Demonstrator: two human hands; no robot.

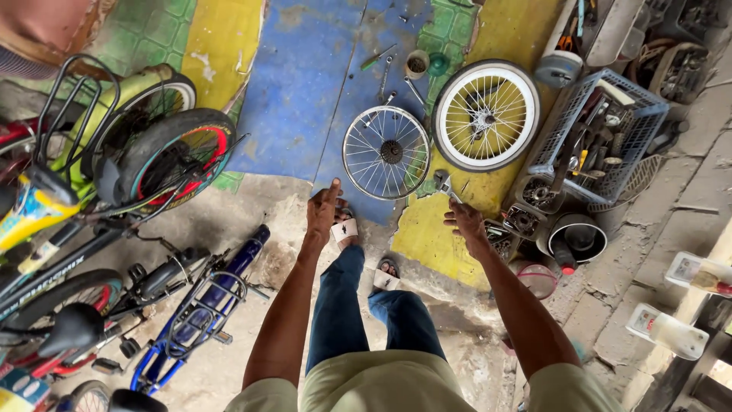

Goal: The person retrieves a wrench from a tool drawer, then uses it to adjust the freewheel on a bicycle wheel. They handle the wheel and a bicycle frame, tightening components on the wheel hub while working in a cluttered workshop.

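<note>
I stand over a painted floor, looking down at my jeans and sandals. My left hand (323,210) hangs in front of me with its fingers loosely curled and nothing in it. My right hand (465,221) is closed on a metal wrench (444,184) whose head points up toward the wheels. Just beyond my hands lie two bicycle wheels flat on the floor: a bare spoked rim (386,152) and a wheel with a white tyre (486,115).
Several bicycles (145,175) crowd the left side. A blue plastic crate of tools and parts (598,137) stands at the right, with pots and metal parts (576,236) below it. Loose tools and a small cup (416,64) lie beyond the wheels.
</note>
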